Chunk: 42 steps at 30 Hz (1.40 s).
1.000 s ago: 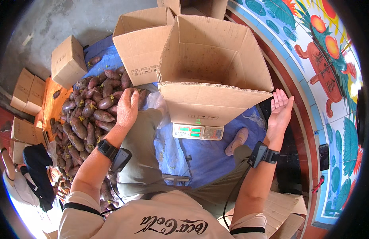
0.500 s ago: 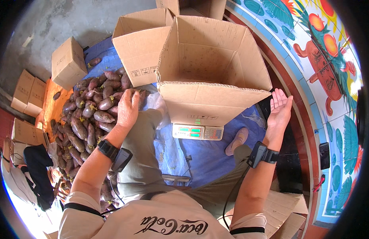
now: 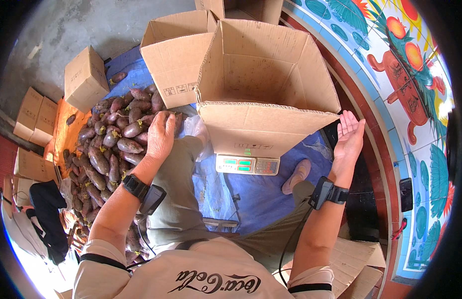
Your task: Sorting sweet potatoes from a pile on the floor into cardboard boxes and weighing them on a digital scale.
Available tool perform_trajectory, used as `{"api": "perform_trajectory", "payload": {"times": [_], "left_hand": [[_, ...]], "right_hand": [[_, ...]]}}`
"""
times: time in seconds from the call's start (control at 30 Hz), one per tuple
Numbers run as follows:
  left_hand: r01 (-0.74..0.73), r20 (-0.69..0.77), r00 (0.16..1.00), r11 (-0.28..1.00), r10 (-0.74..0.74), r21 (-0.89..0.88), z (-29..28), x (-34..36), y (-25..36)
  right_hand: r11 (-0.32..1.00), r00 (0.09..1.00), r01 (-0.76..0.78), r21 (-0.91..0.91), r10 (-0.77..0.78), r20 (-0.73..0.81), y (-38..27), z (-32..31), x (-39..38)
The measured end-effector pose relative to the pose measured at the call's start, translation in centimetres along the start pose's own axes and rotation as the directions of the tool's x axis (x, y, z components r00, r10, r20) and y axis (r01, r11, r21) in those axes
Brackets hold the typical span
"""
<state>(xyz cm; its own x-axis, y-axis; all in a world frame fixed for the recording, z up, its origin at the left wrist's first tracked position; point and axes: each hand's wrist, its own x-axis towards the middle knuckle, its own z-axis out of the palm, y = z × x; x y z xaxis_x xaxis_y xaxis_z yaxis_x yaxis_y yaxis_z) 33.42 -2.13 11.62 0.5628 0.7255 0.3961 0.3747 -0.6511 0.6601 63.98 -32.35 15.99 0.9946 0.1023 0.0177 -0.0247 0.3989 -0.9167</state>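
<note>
My left hand [image 3: 161, 135] is at the right edge of a heap of purple sweet potatoes [image 3: 111, 138], close above my knee. Its fingers bend downward, and nothing shows gripped in them; whether the tips touch a sweet potato is hidden. Palm up, my right hand [image 3: 348, 137] has its fingers stretched out with nothing on them, beside the near right corner of a large open cardboard box [image 3: 268, 122]. Only brown inner walls and part of the bottom show inside that box. Beneath its near side, a digital scale [image 3: 247, 165] shows its lit display and keypad.
A second open cardboard box [image 3: 178, 62] stands left of the large one. Closed cartons [image 3: 85, 79] lie beyond the heap. Blue sheeting [image 3: 261, 199] covers the floor under my feet. At the right runs a painted tile wall [image 3: 407, 94]; flattened cardboard [image 3: 358, 266] lies behind my right arm.
</note>
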Motion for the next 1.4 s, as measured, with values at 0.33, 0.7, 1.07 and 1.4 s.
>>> {"api": "perform_trajectory", "payload": {"times": [0.33,0.7,1.07,1.4], "left_hand": [[-0.030,-0.008,1.000,0.999,0.030,-0.012,0.0,0.0,-0.4],[-0.033,0.051,0.998,0.999,0.032,0.022,0.1,0.0,-0.5],[-0.081,0.018,0.997,0.997,0.080,0.018,0.3,0.1,-0.4],[-0.091,0.143,0.987,0.992,0.078,0.084,0.6,-0.2,0.3]], "right_hand": [[1.000,1.000,-0.009,-0.005,0.009,-0.002,0.3,0.1,0.0],[0.987,0.998,0.058,-0.147,-0.057,0.010,0.2,1.1,-0.4],[0.890,0.952,0.302,-0.340,-0.268,0.144,0.3,2.4,-1.3],[0.815,0.906,0.421,-0.397,-0.359,0.224,0.6,3.6,-2.2]]}}
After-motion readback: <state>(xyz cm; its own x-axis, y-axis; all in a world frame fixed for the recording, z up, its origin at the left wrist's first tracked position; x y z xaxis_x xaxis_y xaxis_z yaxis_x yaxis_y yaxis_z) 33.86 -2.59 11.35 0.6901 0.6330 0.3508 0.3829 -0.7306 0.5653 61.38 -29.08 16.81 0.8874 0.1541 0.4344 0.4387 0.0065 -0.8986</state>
